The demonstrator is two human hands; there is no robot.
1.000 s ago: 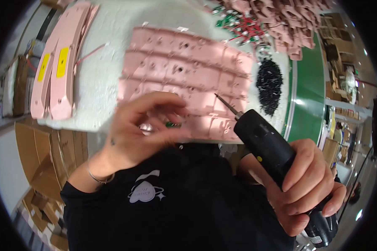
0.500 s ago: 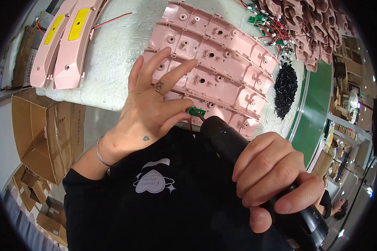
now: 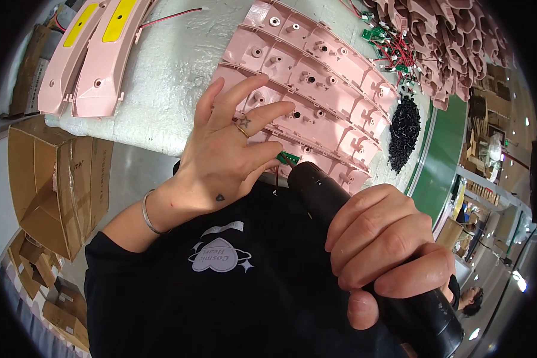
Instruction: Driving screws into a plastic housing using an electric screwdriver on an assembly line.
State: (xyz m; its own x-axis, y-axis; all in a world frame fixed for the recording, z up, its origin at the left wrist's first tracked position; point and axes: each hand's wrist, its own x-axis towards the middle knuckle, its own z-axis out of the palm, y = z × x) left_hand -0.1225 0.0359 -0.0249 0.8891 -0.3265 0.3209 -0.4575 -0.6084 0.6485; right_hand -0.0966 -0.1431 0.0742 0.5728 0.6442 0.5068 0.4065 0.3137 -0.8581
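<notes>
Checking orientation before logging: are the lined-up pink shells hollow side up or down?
The pink shells lie hollow side up: inner posts face the camera.

the black shirt (image 3: 161, 298) carries a pale heart print (image 3: 213, 255) with two lines of letters, which stand upside down in this view; the pale strip (image 3: 222, 228) higher on the shirt has print too small to read. to the left of the shirt, the large cardboard box (image 3: 83, 194) has one line of printed characters along its side, and also a short handwritten mark (image 3: 81, 164). lower, left of the shirt, a smaller box (image 3: 58, 315) bears a white label (image 3: 70, 329). the screwdriver (image 3: 319, 188), over the shirt's right part, has a small yellow mark.
</notes>
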